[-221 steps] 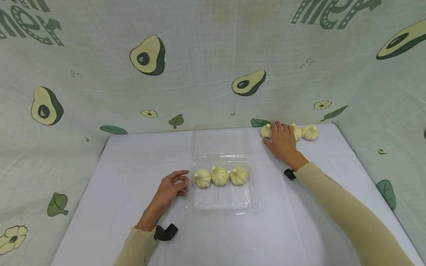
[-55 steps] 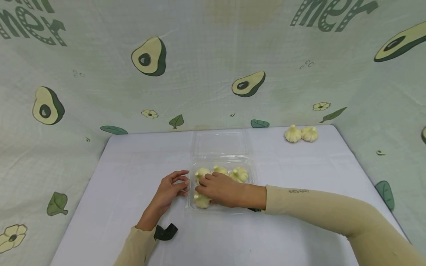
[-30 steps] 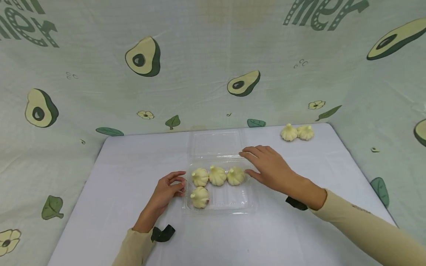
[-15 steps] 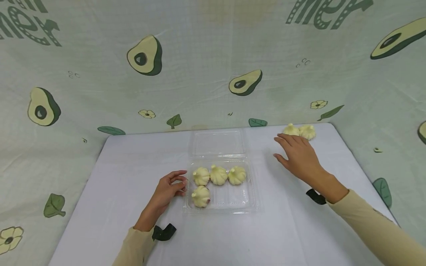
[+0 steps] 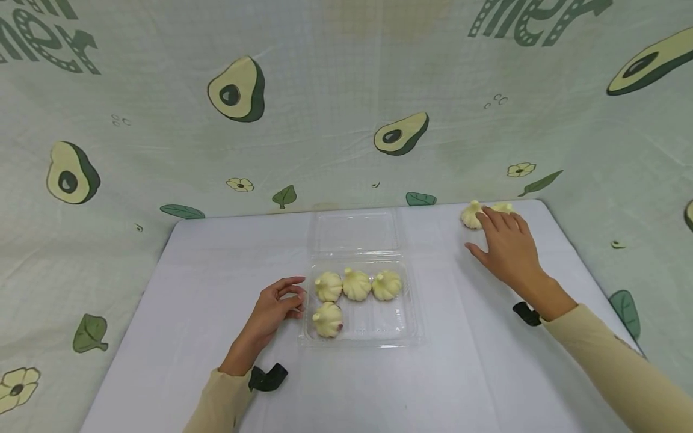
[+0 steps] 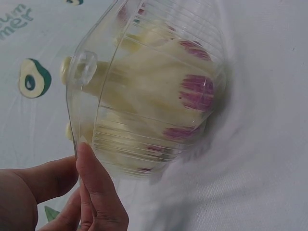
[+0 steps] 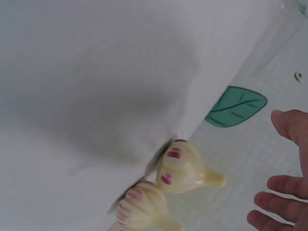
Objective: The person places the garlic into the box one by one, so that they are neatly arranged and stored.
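head view overlooks table [image 5: 216,270], wrist views close, sharing garlic [image 7: 185,166]

2 pale garlic bulbs [image 5: 472,215] lie touching at the table's far-right edge.

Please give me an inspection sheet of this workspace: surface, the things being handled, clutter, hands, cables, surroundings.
Surface: white table, covered with cloth.
Things: open clear clamshell box holds four garlic bulbs, three in the back row, one front left. Two loose garlic bulbs lie at the far right edge.
Clutter: nothing seen.
Hands: left hand rests at the box's left rim, fingers touching it; right hand open, reaching over the loose bulbs, not gripping.
Cables: nothing seen; black wrist straps only.
Surroundings: avocado-print backdrop behind and at both sides.
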Tool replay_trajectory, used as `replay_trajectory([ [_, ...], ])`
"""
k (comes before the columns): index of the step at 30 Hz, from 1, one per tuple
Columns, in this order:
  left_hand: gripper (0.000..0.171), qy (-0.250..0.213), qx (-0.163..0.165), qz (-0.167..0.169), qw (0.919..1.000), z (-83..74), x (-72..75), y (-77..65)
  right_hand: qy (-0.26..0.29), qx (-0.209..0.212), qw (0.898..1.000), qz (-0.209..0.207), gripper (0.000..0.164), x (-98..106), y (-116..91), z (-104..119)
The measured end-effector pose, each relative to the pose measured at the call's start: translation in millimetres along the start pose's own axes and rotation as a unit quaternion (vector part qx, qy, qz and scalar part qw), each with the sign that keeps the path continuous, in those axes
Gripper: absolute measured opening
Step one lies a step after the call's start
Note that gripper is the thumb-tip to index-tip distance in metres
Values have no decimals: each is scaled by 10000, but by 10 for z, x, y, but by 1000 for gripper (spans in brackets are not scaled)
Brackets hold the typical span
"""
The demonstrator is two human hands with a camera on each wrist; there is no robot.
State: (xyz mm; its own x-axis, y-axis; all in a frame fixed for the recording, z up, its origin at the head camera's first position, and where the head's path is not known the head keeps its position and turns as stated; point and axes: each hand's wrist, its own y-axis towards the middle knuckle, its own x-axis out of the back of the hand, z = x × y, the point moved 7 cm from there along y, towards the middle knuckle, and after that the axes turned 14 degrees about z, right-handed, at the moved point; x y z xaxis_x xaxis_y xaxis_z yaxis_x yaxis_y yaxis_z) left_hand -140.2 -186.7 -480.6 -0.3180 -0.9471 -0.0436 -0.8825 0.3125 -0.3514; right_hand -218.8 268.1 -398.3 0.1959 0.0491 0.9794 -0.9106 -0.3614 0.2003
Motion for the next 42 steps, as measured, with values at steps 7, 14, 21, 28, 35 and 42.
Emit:
replay_trajectory([
  [7, 45, -30, 51, -3, 10000, 9, -2, 4, 148, -383, 9989, 211, 79, -111, 84, -242],
  [14, 45, -40, 40, -31, 10000, 9, 0, 4, 106, -472, 9983, 320, 83, -201, 181, -377],
  [21, 46, -48, 13, -25, 10000, 2, -9, -1, 83, -504, 9972, 547, 84, -299, 284, -443],
  [28, 46, -36, -8, -18, 10000, -10, -13, -11, 101, -669, 9927, 995, 83, -383, 378, -496],
  [35, 45, -44, -25, -18, 10000, -6, -8, -4, 256, -679, 9906, 1160, 77, -450, 424, -536],
  [42, 46, -27, -11, -53, 10000, 2, -3, -6, 253, -579, 9913, 1155, 68, -468, 457, -507],
])
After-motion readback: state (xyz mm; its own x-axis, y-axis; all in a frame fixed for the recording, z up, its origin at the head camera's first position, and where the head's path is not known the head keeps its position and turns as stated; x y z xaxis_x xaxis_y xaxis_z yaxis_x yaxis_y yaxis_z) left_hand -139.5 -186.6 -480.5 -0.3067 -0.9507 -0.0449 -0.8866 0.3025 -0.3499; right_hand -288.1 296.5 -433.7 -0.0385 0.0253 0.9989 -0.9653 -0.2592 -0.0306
